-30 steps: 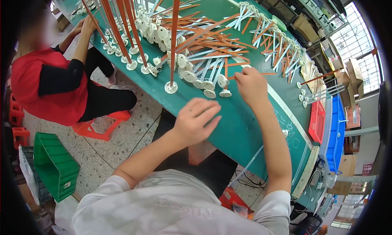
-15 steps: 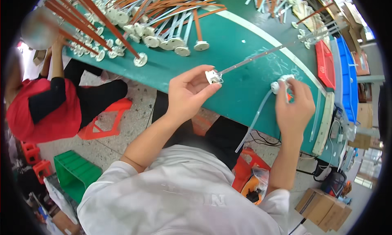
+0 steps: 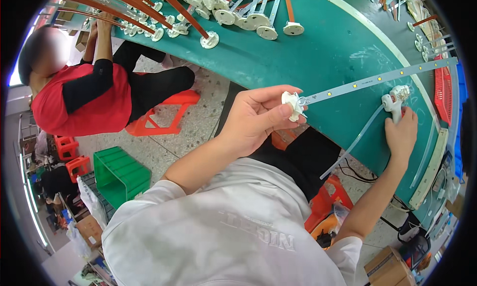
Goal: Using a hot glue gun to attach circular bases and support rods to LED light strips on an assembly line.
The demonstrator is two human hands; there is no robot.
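My left hand [image 3: 258, 116] pinches a round white plastic base [image 3: 292, 106] between thumb and fingers. Thin white wires come out of that base, where a long LED strip [image 3: 366, 82] joins it. The strip stretches right over the table, its small yellow LEDs showing. At the right, my right hand [image 3: 401, 137] is closed around the handle of a white glue gun [image 3: 396, 98]. From the glue gun's back, a long translucent glue stick [image 3: 352, 145] slants down past the table's near edge.
Many white bases [image 3: 258, 21] with orange-brown and silver strips cover the far left of the green table [image 3: 328, 42]. A person in red [image 3: 82, 99] sits at the left. A red tray [image 3: 443, 89] stands at the right, a green crate [image 3: 121, 176] on the floor.
The view has swung, shifting the scene rightward. The LED strip has turned so its LED face shows. My right hand has gone from the glue gun's upper part to its handle.
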